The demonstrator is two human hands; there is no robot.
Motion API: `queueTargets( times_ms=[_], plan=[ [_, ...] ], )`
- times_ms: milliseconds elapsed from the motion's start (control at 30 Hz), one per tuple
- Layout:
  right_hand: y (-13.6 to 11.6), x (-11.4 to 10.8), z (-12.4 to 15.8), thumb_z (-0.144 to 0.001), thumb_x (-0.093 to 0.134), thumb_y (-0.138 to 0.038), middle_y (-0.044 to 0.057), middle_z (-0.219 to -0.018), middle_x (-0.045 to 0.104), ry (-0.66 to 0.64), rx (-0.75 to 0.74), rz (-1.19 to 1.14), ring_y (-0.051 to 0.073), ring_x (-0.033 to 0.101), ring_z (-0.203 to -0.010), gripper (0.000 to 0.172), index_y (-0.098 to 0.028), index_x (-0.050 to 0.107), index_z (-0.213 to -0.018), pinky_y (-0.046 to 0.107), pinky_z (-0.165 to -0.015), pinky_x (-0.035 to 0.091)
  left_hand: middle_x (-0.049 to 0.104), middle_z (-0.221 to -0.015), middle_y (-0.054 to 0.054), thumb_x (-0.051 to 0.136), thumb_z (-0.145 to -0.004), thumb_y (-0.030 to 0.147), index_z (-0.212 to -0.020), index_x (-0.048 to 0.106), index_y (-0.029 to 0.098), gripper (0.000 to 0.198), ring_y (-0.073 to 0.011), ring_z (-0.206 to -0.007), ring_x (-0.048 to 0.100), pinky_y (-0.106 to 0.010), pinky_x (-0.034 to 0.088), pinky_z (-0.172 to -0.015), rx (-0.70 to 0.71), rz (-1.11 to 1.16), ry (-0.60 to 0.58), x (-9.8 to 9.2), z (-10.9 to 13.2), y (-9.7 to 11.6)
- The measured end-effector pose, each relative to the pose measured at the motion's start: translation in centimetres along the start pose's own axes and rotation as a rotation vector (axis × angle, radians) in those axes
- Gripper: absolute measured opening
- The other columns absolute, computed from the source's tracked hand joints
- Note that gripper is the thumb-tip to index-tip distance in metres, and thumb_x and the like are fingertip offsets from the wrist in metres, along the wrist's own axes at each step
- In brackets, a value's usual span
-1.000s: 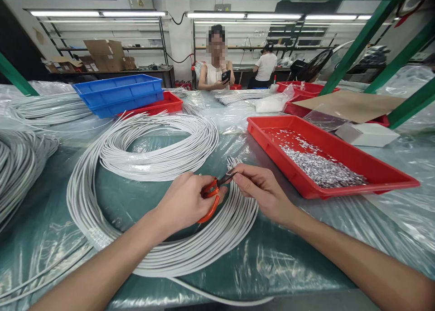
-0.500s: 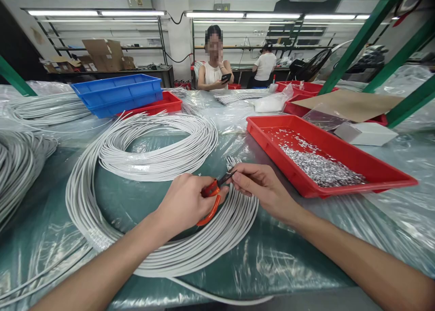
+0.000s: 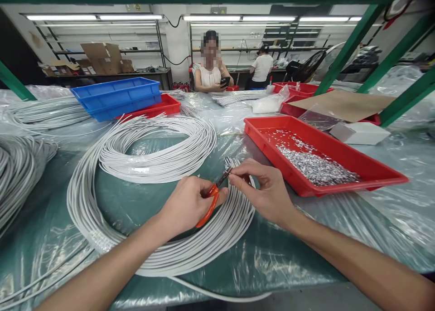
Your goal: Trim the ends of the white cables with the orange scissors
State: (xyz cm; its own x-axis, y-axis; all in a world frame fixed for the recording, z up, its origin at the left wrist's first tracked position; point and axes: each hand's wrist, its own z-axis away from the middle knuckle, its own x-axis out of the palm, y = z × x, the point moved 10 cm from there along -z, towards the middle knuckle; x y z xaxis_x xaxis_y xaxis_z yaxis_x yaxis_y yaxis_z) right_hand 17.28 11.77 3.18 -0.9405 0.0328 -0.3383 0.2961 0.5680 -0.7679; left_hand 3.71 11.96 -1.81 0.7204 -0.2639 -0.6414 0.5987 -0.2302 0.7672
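My left hand is closed around orange-handled pliers, whose slim dark jaws point up and to the right. At the jaw tips, my right hand pinches thumb and forefinger together; what lies between them is too small to make out. Both hands are over a coil of white cable on the table, beside its bundled cut ends, which show dark and metallic tips. A second white cable coil rests just beyond.
A red tray with many small shiny metal pieces is at right. A blue bin stands behind the coils, more cable at left. Green frame posts rise at right. One person sits opposite with a phone; another sits farther back.
The view has shifted slightly. The pliers' jaws now point more steeply upward, and my right fingers have moved a little at their tips. My left hand keeps its grip.
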Motion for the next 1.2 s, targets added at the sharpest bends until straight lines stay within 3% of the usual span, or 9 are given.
queueTargets(
  times_ms=[167,333,400,733,1033,1200],
  plan=[
    [0.8,0.9,-0.3,-0.089,0.062,-0.028,0.003,-0.073,0.065,-0.099,0.06,-0.034,0.017,0.056,-0.069,0.014,-0.018,0.068,-0.081,0.03,-0.064,0.043,0.032,-0.05,0.004,0.057,-0.084,0.05,-0.052,0.036,0.017,0.05,-0.0086,-0.051,0.027,-0.025,0.017,-0.048,0.016,-0.038,0.047,-0.6,-0.2,0.1],
    [1.2,1.8,-0.6,-0.094,0.054,-0.037,0.0,-0.06,0.055,-0.24,0.142,-0.177,0.013,0.048,-0.059,0.037,-0.017,0.058,-0.063,0.027,-0.057,0.04,0.028,-0.052,0.004,0.057,-0.084,0.048,-0.053,0.03,0.018,0.051,-0.0083,-0.052,0.023,-0.025,0.016,-0.048,0.043,-0.067,0.06,-0.8,-0.2,0.4],
    [1.4,1.9,-0.7,-0.093,0.056,-0.039,0.0,-0.059,0.054,-0.25,0.181,-0.226,0.013,0.048,-0.057,0.039,-0.017,0.059,-0.061,0.026,-0.056,0.04,0.027,-0.052,0.004,0.056,-0.084,0.049,-0.053,0.03,0.018,0.051,-0.0082,-0.052,0.022,-0.025,0.015,-0.047,0.042,-0.065,0.057,-0.8,-0.1,0.5],
    [1.6,1.1,-0.5,-0.084,0.068,-0.037,0.002,-0.063,0.061,-0.133,0.221,-0.261,0.015,0.055,-0.064,0.026,-0.018,0.067,-0.066,0.028,-0.062,0.045,0.031,-0.05,0.004,0.057,-0.084,0.052,-0.052,0.034,0.017,0.052,-0.0085,-0.051,0.024,-0.024,0.017,-0.047,0.02,-0.044,0.032,-0.5,-0.1,0.4],
    [1.0,-0.2,-0.2,-0.079,0.074,-0.028,0.003,-0.067,0.066,0.0,0.148,-0.188,0.016,0.056,-0.065,0.012,-0.019,0.072,-0.072,0.029,-0.061,0.045,0.035,-0.048,0.004,0.057,-0.084,0.052,-0.053,0.044,0.017,0.049,-0.0086,-0.05,0.028,-0.024,0.019,-0.047,0.009,0.026,-0.026,0.1,0.1,0.2],
    [1.6,0.0,-0.1,-0.077,0.077,-0.027,0.001,-0.067,0.065,-0.003,0.196,-0.286,0.014,0.056,-0.064,0.01,-0.019,0.072,-0.072,0.027,-0.06,0.044,0.033,-0.051,0.005,0.058,-0.084,0.049,-0.056,0.041,0.017,0.046,-0.0085,-0.052,0.028,-0.024,0.021,-0.048,0.031,0.036,-0.032,0.2,0.0,0.0]
  ],
)
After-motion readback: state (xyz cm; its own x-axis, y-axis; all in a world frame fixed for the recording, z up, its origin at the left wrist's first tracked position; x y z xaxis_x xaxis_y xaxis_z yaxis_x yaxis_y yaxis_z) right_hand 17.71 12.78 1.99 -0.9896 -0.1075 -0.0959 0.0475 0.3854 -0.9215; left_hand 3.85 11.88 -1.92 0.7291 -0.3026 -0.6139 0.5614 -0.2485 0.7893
